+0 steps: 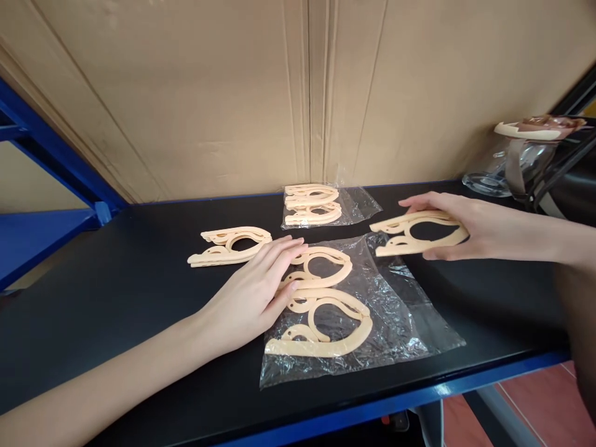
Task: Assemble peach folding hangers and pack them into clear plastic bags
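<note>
Beige folding clothes hangers, folded up, lie about the black tabletop. My left hand [261, 279] rests with fingers stretched out on the left part of a clear plastic bag [395, 316], in which two folded hangers [344, 347] lie one above the other. My right hand [447, 217] grips another folded hanger [400, 245] by its rounded end, over the bag's upper right corner. Just beyond my left fingertips is a loose folded hanger [218, 256]. A smaller-looking clear bag with folded hangers [311, 202] lies at the back.
Brown cardboard [209, 105] stands upright behind the black table [116, 292], which has a blue front edge [372, 413]. At the back right stands a clear glass vessel [535, 161] with a wrapped brown-and-cream item on top. Blue metal framing [60, 143] rises at left.
</note>
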### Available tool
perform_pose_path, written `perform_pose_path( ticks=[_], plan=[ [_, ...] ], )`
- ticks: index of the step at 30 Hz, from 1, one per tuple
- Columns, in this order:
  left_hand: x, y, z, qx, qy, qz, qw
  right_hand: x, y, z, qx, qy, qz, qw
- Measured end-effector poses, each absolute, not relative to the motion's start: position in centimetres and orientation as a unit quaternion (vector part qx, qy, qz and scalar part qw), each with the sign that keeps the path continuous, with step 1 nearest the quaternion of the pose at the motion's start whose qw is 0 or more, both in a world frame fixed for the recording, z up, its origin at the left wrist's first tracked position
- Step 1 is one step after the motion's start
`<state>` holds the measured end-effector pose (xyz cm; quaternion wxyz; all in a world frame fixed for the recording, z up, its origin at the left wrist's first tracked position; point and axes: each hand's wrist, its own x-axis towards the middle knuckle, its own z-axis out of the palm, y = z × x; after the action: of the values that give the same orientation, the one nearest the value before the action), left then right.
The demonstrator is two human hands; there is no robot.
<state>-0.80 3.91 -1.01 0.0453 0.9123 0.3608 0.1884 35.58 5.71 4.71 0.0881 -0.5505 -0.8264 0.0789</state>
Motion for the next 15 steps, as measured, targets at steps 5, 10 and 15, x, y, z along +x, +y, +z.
perform_pose_path(
  ticks=[5, 10, 15],
  plan=[
    [-0.8, 3.9, -1.4, 0.911, 0.376, 0.153, 0.071, 36.4, 5.1, 4.4, -0.53, -0.842, 0.101, 0.024],
    [-0.7, 3.7, -1.1, 0.907, 0.389, 0.125, 0.1, 34.5, 4.7, 3.9, -0.502, -0.86, 0.091, 0.018],
    [-0.7, 3.7, -1.1, 0.899, 0.401, 0.124, 0.124, 32.9, 4.6, 3.8, -0.466, -0.874, 0.123, 0.059]
  ],
)
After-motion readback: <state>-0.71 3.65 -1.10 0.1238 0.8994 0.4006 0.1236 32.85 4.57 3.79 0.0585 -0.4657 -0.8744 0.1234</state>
